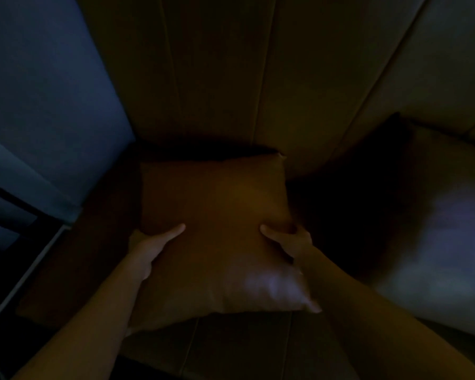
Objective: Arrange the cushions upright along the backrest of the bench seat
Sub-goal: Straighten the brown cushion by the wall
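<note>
The scene is very dark. A square orange-brown cushion (pixel 217 212) is held over the bench seat (pixel 242 346), its far edge near the padded backrest (pixel 220 78). My left hand (pixel 151 245) grips its left side, thumb on top. My right hand (pixel 288 239) grips its right side, thumb on top and fingers hidden behind the edge. A second cushion (pixel 439 229) lies at the right of the bench, blurred, with a pale sheen on it.
A blue-lit wall or blind (pixel 47 100) rises at the left, with a dark frame (pixel 17 237) below it. The backrest is split by vertical seams. The corner behind the held cushion is in deep shadow.
</note>
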A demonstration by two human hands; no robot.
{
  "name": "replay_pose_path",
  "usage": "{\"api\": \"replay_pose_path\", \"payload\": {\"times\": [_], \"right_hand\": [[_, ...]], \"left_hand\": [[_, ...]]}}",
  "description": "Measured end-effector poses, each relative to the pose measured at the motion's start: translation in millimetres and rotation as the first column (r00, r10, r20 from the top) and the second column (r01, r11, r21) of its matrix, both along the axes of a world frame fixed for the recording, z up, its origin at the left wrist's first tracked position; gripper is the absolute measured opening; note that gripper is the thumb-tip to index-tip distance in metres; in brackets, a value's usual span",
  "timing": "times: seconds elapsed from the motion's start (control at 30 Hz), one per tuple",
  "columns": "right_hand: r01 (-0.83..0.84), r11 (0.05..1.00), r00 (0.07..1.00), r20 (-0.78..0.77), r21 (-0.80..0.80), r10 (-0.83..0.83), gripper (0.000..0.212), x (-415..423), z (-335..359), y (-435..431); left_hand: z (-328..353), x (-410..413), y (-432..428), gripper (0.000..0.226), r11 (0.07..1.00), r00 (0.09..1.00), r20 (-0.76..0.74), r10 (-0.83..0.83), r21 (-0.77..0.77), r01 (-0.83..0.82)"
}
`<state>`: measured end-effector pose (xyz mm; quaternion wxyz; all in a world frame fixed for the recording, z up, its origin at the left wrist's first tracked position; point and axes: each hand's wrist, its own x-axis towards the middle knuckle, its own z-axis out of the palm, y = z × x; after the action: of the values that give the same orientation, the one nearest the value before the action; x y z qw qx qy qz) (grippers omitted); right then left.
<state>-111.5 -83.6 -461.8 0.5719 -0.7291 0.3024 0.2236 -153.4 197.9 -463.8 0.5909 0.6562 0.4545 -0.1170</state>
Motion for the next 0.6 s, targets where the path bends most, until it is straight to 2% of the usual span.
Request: {"api": "replay_pose_path", "payload": {"times": [0.13, 0.33, 0.5, 0.6], "right_hand": [[0.05, 0.998, 0.997, 0.057, 0.028, -0.052, 0.1, -7, 5, -3], [0.154, 0.988, 0.969, 0.193, 0.015, -0.154, 0.082, -27, 13, -21], [0.191, 0.982, 0.918, 0.353, 0.012, -0.183, 0.082, -21, 30, -47], [0.226, 0.974, 0.9, 0.382, 0.003, -0.21, 0.085, -15, 31, -63]], "left_hand": [[3, -1, -2, 0.112, 1.0, 0.995, 0.095, -0.005, 0.005, 0.005], [22, 6, -22, 0.102, 0.995, 0.958, 0.267, -0.103, 0.034, 0.097], [36, 30, -44, 0.107, 0.99, 0.911, 0.388, -0.138, 0.017, 0.142], [41, 48, -58, 0.116, 0.979, 0.878, 0.454, -0.152, -0.055, 0.198]]}}
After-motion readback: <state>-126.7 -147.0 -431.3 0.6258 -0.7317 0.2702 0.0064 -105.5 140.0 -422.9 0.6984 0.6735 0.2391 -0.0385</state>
